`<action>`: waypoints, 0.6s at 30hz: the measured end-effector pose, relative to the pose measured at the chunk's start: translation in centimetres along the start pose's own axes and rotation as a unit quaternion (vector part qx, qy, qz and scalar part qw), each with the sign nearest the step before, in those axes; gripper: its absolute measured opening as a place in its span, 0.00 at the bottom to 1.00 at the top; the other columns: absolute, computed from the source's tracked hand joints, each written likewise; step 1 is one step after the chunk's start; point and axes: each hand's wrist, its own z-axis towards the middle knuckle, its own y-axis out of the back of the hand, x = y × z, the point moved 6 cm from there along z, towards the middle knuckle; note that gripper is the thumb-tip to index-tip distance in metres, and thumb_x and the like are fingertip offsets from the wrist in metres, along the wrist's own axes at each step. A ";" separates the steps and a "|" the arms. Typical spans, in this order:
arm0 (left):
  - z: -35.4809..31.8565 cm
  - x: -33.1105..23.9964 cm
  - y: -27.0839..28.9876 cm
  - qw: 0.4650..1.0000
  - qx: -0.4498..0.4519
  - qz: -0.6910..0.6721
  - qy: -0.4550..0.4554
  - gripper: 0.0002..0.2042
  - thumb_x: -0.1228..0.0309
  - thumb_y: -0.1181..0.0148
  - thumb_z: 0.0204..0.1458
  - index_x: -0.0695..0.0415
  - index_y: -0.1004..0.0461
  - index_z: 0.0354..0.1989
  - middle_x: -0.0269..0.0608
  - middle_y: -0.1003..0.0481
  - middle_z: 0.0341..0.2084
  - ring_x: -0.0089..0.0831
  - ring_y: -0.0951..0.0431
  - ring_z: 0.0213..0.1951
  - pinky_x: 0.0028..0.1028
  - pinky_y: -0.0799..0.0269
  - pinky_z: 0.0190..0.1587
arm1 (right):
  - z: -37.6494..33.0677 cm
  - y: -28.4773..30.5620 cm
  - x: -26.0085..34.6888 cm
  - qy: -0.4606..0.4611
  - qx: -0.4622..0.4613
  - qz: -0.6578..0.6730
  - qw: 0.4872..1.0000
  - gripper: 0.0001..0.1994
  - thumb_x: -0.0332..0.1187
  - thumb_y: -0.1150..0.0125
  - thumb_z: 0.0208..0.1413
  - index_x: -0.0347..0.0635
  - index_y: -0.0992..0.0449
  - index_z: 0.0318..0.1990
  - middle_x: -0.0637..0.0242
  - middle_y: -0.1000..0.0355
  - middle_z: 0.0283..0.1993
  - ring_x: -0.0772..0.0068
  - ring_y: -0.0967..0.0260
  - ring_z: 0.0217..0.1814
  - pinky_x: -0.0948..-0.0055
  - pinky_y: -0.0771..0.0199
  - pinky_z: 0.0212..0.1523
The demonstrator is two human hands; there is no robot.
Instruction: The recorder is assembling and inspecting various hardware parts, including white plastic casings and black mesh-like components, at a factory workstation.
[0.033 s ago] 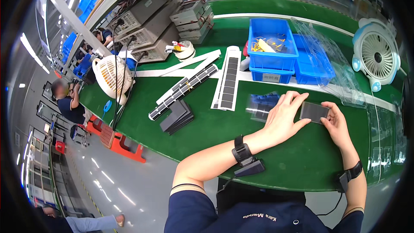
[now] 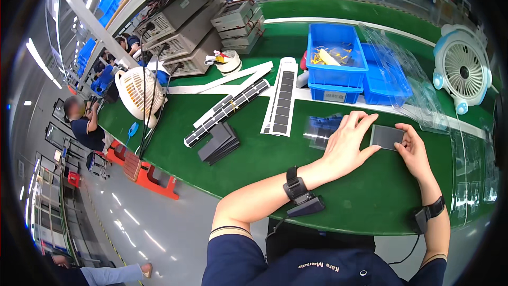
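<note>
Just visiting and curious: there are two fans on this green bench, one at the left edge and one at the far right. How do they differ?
The left fan is cream-white and tipped, its round grille facing up and sideways at the bench edge, with cables running by it. The right fan is white with pale blue trim and stands upright, its grille facing the person, beside clear plastic trays. Both have round wire-style grilles and sit on the green bench.

Bright overhead strip lights, sharp ctr, fisheye-bent edges (dark rim).
</note>
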 end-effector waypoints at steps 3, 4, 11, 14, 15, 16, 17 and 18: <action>-0.9 0.1 3.2 0.998 -0.028 0.056 -0.024 0.24 0.66 0.35 0.43 0.55 0.32 0.51 0.46 0.37 0.49 0.42 0.35 0.49 0.36 0.33 0.50 | 1.3 -0.1 1.8 0.063 -0.050 -0.174 0.982 0.23 0.16 0.45 0.43 0.37 0.33 0.51 0.68 0.40 0.26 0.78 0.41 0.24 0.78 0.37 0.28; -1.5 0.3 5.0 0.994 -0.049 0.092 -0.030 0.23 0.66 0.35 0.42 0.54 0.30 0.49 0.46 0.37 0.50 0.42 0.36 0.50 0.36 0.34 0.50 | 1.5 -0.3 1.9 0.065 -0.048 -0.173 0.982 0.23 0.16 0.45 0.43 0.37 0.33 0.51 0.68 0.40 0.26 0.78 0.41 0.24 0.78 0.37 0.28; -8.4 6.4 22.1 0.915 -0.234 0.306 0.121 0.16 0.70 0.35 0.41 0.53 0.25 0.42 0.47 0.33 0.47 0.43 0.33 0.51 0.35 0.36 0.53 | 1.1 0.4 1.4 0.080 -0.154 -0.354 0.919 0.21 0.26 0.41 0.41 0.37 0.30 0.47 0.56 0.35 0.35 0.59 0.33 0.32 0.64 0.30 0.35; -14.5 13.1 29.8 0.864 -0.287 0.367 0.192 0.14 0.71 0.37 0.43 0.57 0.25 0.41 0.46 0.29 0.42 0.40 0.29 0.47 0.34 0.34 0.51 | 0.6 0.2 2.8 0.082 -0.164 -0.381 0.906 0.17 0.27 0.40 0.42 0.39 0.29 0.43 0.60 0.36 0.29 0.61 0.35 0.27 0.65 0.33 0.29; -16.0 15.1 31.3 0.864 -0.277 0.362 0.214 0.14 0.72 0.37 0.43 0.57 0.25 0.41 0.46 0.27 0.40 0.40 0.28 0.45 0.35 0.33 0.50 | 0.5 0.2 3.0 0.077 -0.159 -0.390 0.904 0.15 0.27 0.40 0.42 0.40 0.29 0.42 0.62 0.36 0.27 0.62 0.36 0.25 0.65 0.35 0.26; -16.2 15.9 31.7 0.864 -0.281 0.358 0.213 0.14 0.72 0.37 0.43 0.57 0.25 0.41 0.46 0.27 0.40 0.40 0.28 0.45 0.35 0.33 0.50 | 0.1 0.0 3.6 0.112 -0.171 -0.389 0.898 0.13 0.27 0.39 0.43 0.42 0.29 0.40 0.65 0.38 0.22 0.63 0.39 0.20 0.66 0.40 0.22; -16.0 17.5 31.6 0.886 -0.234 0.313 0.249 0.14 0.72 0.37 0.44 0.59 0.25 0.41 0.46 0.25 0.38 0.39 0.26 0.42 0.33 0.31 0.48 | -0.2 -0.2 3.6 0.141 -0.185 -0.387 0.892 0.12 0.27 0.39 0.43 0.43 0.28 0.38 0.65 0.40 0.19 0.64 0.40 0.18 0.66 0.40 0.21; -15.8 18.6 31.3 0.902 -0.185 0.267 0.285 0.15 0.72 0.37 0.44 0.60 0.25 0.42 0.46 0.24 0.36 0.38 0.23 0.40 0.31 0.29 0.46 | -0.6 -0.5 4.1 0.151 -0.186 -0.378 0.894 0.11 0.26 0.39 0.43 0.43 0.28 0.37 0.65 0.40 0.18 0.64 0.40 0.17 0.66 0.40 0.20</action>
